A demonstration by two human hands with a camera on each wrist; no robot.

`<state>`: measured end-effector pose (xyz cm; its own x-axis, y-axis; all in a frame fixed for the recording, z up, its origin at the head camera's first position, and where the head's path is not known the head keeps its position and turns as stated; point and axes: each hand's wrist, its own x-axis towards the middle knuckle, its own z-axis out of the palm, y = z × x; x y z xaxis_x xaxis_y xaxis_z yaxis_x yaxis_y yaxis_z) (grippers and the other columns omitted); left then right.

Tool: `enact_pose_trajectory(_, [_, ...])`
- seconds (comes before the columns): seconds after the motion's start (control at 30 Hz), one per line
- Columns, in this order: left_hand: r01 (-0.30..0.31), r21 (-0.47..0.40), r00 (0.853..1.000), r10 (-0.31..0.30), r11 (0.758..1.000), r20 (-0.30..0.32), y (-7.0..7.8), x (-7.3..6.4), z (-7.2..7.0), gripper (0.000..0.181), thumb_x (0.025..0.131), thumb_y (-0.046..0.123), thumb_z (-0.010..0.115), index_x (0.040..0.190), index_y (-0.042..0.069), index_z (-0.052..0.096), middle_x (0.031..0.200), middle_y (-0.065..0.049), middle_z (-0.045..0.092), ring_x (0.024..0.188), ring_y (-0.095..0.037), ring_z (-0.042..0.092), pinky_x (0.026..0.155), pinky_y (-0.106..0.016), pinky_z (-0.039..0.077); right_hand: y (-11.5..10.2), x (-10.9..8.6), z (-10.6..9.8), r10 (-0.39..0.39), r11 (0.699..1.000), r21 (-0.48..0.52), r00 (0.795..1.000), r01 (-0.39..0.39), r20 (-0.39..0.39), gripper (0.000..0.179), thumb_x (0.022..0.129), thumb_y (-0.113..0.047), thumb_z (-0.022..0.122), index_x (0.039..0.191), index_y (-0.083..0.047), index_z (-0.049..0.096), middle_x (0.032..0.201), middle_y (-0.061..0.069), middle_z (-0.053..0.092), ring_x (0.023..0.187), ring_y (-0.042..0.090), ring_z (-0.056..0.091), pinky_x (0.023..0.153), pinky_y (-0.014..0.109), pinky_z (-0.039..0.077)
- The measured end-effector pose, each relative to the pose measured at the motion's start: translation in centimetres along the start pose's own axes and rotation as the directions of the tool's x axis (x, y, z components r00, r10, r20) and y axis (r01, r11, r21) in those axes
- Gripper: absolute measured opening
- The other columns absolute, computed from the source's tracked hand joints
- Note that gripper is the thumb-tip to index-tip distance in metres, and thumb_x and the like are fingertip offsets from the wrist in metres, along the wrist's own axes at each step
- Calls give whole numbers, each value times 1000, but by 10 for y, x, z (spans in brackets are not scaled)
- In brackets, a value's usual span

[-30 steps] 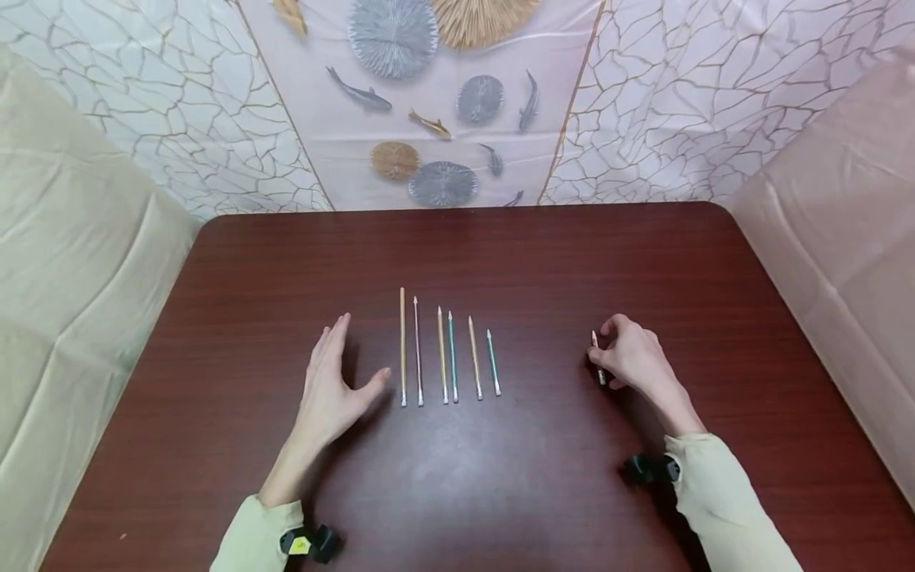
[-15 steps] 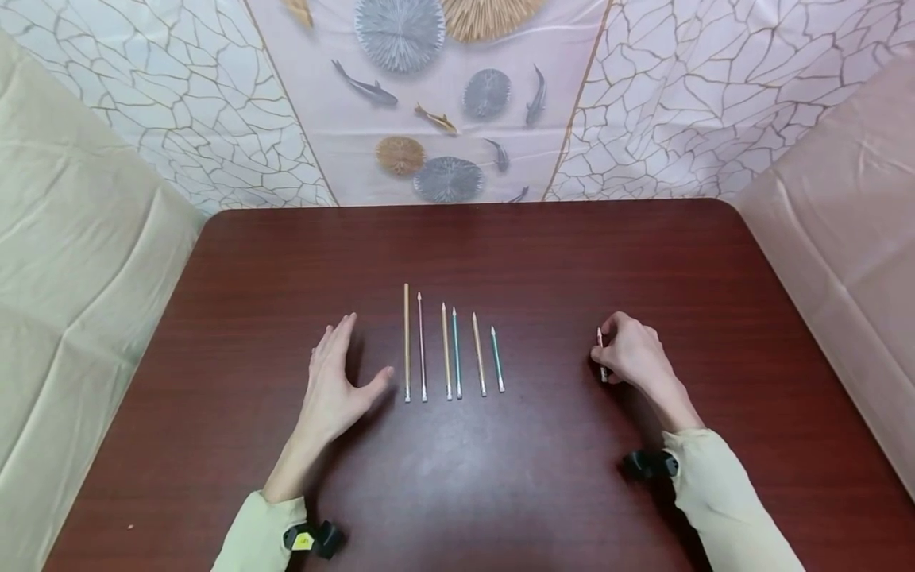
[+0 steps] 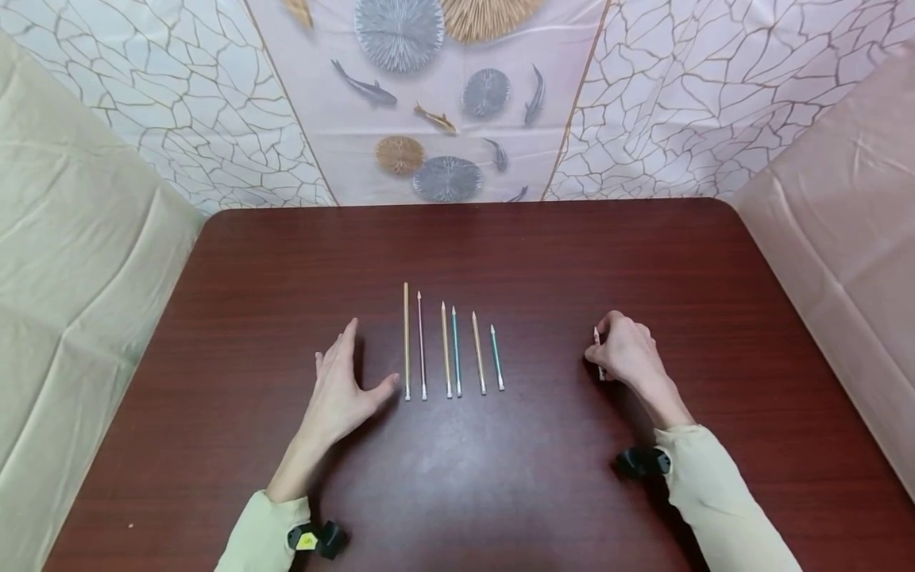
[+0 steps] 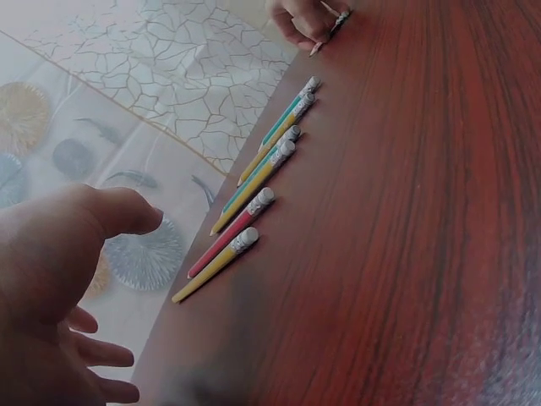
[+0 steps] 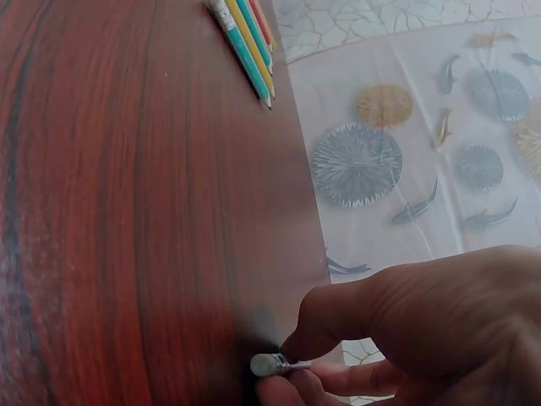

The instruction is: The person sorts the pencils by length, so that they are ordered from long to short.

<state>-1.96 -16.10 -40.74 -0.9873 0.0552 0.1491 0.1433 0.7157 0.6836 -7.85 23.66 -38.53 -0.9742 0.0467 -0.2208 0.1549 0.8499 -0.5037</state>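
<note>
From the head view, the right hand [image 3: 624,352] pinches a short pencil [image 3: 596,343] on the red-brown table [image 3: 500,477], well apart from the row of six pencils [image 3: 450,349]. The left hand [image 3: 339,389] rests flat with fingers spread wide, just beside the row.

From the left wrist, the row's eraser ends [image 4: 269,193] line up.

From the right wrist, fingers [image 5: 338,326] grip the pencil's eraser end [image 5: 269,364].

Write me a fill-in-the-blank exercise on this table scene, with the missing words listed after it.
1. The row of pencils on the table holds ____ pencils.
2. The right hand pinches a ____.
3. The left hand, fingers straight, lies to the ____ of the row.
4. The longest pencil lies at the row's ____ end.

Missing words: six; pencil; left; left
</note>
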Motion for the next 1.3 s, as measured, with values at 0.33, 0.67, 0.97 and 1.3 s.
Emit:
enact_pose_trajectory(0.33, [16,19,1000,-16,1000,13,-1,1,-1,98,79,27,80,153,-5,25,152,-31,33,142,-48,26,110,-70,9,-2,-2,1,-2,1000,27,1000,2,-16,25,75,-9,69,95,-2,58,73,9,66,47,17,64,65,40,53])
enact_pose_trajectory(0.67, [16,14,1000,-16,1000,14,-2,-1,-1,98,78,26,80,153,-6,24,152,-32,33,142,-49,25,109,-70,8,-11,-5,3,-58,989,139,998,57,2,29,73,-3,64,100,4,56,75,9,70,47,17,65,53,31,54])
enact_pose_trajectory(0.97, [4,15,1000,-4,1000,9,-3,-1,0,99,77,26,81,152,-6,25,152,-32,33,142,-49,25,109,-71,9,-22,-7,6,-86,976,203,996,80,17,33,72,0,62,104,4,56,76,10,68,47,18,64,50,31,54])
enact_pose_trajectory(1.3, [-5,5,1000,5,1000,10,-3,-1,0,99,77,26,80,153,-6,25,152,-30,33,142,-50,26,109,-71,9,-33,-9,10,-116,965,240,993,105,31,32,72,1,62,103,3,55,75,11,66,47,20,65,51,32,55])
